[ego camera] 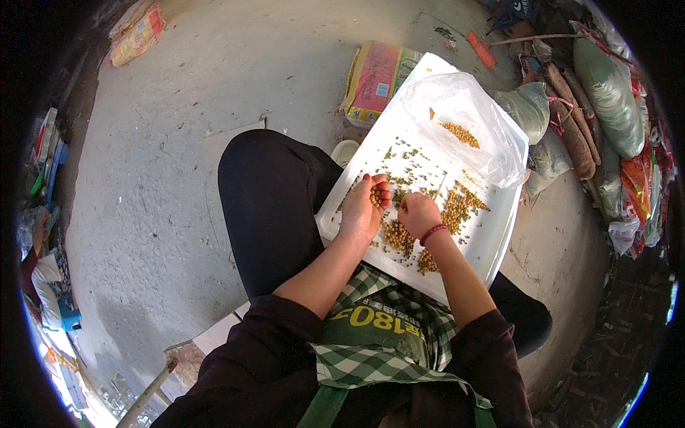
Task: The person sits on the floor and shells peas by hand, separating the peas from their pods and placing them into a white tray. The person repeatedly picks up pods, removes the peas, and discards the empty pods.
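A white foam tray lies across my lap, tilted in the view. Tan beans cupped in my left hand show between the palm and curled fingers. My right hand, with a red bead bracelet at the wrist, is over the tray with its fingertips together; whether anything is pinched in them is hidden. Around it are piles of mixed tan beans and small green beans. At the tray's far end lies a clear plastic bag with tan beans in it.
Beyond the tray a red and yellow printed sack lies on the concrete floor. Filled plastic bags and long brown bundles are heaped at the right. Another packed sack is at the upper left.
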`<state>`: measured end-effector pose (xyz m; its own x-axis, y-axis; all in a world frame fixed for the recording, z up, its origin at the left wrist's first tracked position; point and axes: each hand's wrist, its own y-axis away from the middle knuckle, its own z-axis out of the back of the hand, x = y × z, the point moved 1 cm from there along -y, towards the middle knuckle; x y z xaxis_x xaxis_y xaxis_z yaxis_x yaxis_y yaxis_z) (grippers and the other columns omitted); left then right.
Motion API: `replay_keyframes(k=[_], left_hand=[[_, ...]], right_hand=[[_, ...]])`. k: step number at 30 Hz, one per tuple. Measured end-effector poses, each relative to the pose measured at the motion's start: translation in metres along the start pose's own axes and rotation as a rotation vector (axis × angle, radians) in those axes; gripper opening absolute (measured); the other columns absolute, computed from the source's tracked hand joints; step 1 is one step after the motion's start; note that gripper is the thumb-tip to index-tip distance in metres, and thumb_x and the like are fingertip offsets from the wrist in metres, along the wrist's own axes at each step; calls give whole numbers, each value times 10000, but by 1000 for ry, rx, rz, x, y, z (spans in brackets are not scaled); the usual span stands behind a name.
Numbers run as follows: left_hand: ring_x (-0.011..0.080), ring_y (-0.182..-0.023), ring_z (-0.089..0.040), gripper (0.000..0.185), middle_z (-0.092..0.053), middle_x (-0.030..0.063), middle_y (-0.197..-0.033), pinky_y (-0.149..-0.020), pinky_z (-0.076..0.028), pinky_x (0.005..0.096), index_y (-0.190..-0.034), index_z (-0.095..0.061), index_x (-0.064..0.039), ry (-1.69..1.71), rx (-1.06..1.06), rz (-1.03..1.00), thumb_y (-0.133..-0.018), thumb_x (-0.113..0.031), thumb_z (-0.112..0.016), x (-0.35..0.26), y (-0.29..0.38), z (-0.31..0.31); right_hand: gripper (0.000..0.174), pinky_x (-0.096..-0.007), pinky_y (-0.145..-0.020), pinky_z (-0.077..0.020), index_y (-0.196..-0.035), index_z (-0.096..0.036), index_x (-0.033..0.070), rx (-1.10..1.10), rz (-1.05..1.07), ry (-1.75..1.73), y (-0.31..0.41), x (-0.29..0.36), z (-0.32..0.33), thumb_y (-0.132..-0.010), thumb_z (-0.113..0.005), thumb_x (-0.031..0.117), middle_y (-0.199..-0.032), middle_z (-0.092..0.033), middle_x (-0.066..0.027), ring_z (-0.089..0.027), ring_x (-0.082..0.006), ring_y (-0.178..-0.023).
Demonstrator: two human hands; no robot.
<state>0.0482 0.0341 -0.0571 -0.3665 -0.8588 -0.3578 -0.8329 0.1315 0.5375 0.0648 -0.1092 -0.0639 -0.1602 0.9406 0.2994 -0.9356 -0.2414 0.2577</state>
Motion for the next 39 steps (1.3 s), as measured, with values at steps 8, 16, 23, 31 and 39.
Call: replay_keyframes(k=[8, 16, 23, 31, 39], left_hand=[[141, -716, -482, 285, -522, 52, -806, -654, -405, 277, -952, -537, -4, 51, -91, -1, -938, -217, -347, 1, 0, 2], [136, -678, -451, 291, -506, 52, -787, -639, -401, 268, -946, -541, 9, 69, -50, -43, -933, -231, -376, 1, -3, 1], [137, -690, -462, 296, -514, 57, -802, -654, -408, 267, -947, -541, 14, 80, -30, -50, -932, -236, -384, -1, -2, 1], [136, -697, -468, 293, -519, 59, -810, -663, -413, 267, -940, -552, 19, 97, 5, -65, -926, -233, -405, 0, -3, 3], [132, -697, -464, 293, -519, 55, -801, -661, -412, 262, -947, -545, 16, 72, -1, -80, -926, -241, -405, -1, -1, 0]], right_hand=[[97, -307, -626, -475, -763, -616, 5, -113, 79, -737, 11, 48, 60, -717, -588, 86, -759, -615, -125, -598, -228, -687], [220, -384, -701, -459, -803, -567, 17, 110, 112, -198, 28, 26, -6, -713, -637, 205, -829, -531, -139, -554, -301, -774], [186, -390, -704, -462, -761, -553, 13, 110, 92, -235, 20, 18, -28, -713, -626, 177, -820, -534, -146, -554, -314, -770], [117, -401, -701, -464, -741, -551, -3, 130, 117, -211, 16, 17, -29, -729, -539, 113, -813, -549, -170, -559, -330, -774], [126, -408, -688, -469, -700, -538, -11, 27, 24, -118, 13, 21, -47, -733, -504, 106, -792, -552, -189, -569, -334, -738]])
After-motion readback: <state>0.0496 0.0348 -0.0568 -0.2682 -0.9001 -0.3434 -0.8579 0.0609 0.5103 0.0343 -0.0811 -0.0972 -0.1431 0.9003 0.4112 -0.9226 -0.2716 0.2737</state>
